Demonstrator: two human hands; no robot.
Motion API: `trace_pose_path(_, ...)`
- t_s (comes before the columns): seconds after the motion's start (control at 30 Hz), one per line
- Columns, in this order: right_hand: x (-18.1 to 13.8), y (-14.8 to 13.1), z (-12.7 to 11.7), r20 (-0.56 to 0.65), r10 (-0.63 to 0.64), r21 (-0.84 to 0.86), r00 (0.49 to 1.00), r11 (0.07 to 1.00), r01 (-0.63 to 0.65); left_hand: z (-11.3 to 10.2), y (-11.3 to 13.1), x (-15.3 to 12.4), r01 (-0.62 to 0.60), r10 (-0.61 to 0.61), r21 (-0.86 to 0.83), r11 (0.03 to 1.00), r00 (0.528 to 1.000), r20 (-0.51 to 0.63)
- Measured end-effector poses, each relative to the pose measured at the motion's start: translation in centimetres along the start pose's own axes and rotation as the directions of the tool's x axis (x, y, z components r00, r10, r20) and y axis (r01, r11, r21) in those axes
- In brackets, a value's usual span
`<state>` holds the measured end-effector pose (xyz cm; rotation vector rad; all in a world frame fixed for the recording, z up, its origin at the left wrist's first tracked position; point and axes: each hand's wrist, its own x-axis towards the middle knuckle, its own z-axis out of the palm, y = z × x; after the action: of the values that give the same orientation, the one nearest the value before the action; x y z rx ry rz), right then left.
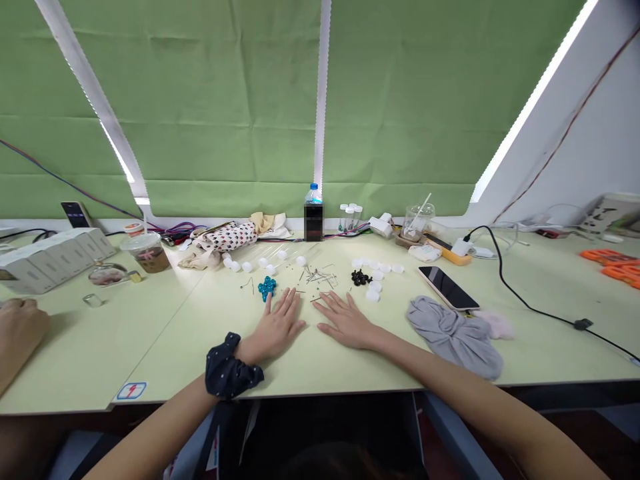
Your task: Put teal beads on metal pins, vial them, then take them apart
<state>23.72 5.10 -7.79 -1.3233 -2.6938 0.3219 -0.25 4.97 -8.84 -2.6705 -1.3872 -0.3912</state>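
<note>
My left hand (pixel 277 323) lies flat, palm down, on the pale green table (pixel 350 367), fingers stretched out. A dark dotted scrunchie (pixel 231 368) sits on that wrist. My right hand (pixel 345 321) rests flat beside it, fingers apart, holding nothing. Just beyond the left fingertips is a cluster of teal beads (pixel 267 287). Beyond the right hand lie thin metal pins (pixel 316 275), a cluster of black beads (pixel 359 277) and several white caps (pixel 376 273).
A grey cloth (pixel 457 333) and a phone (pixel 449 288) lie to the right, with a black cable (pixel 525 300) past them. An iced drink cup (pixel 147 251), white boxes (pixel 50 257), a water bottle (pixel 313 213) stand at the back. Another person's hand (pixel 20 327) rests at far left.
</note>
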Motion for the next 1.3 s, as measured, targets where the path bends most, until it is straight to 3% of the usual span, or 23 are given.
trace_pose_path(0.17,-1.7,-0.2,-0.1,0.025,-0.028,0.046,0.999,0.999,0.027,0.3,1.1,-0.7,0.014,-0.003,-0.075,0.997,0.989,0.147)
trace_pose_path(0.3,-2.1,0.0,0.1,-0.031,-0.012,0.053,0.999,0.998,0.014,-0.2,1.5,-0.1,-0.078,0.095,-0.112,0.991,0.983,0.154)
trace_pose_path(0.4,-1.0,1.0,0.5,-0.114,0.074,0.066,0.991,0.996,-0.067,0.2,2.1,0.7,-0.102,0.116,-0.133,0.986,0.988,0.106)
trace_pose_path(0.57,3.4,3.5,0.5,-0.207,0.273,0.082,0.939,0.962,-0.262,2.4,1.8,4.2,0.088,-0.092,-0.155,0.984,0.996,-0.016)
trace_pose_path(0.7,7.2,4.7,0.0,-0.223,0.373,0.077,0.901,0.928,-0.365,3.6,-0.2,8.2,0.307,-0.306,-0.174,0.936,0.952,0.032)
trace_pose_path(0.87,9.9,5.5,-0.6,-0.162,0.431,0.108,0.888,0.902,-0.418,4.1,-2.5,11.5,0.405,-0.396,-0.208,0.89,0.914,0.084)
trace_pose_path(1.07,10.8,6.5,-0.6,-0.16,0.403,0.154,0.901,0.912,-0.381,4.6,-3.8,12.8,0.443,-0.44,-0.206,0.873,0.896,0.064)
trace_pose_path(1.3,12.1,6.9,-1.0,-0.138,0.27,0.148,0.953,0.957,-0.25,4.5,-4.4,13.1,0.386,-0.382,-0.21,0.898,0.922,0.058)
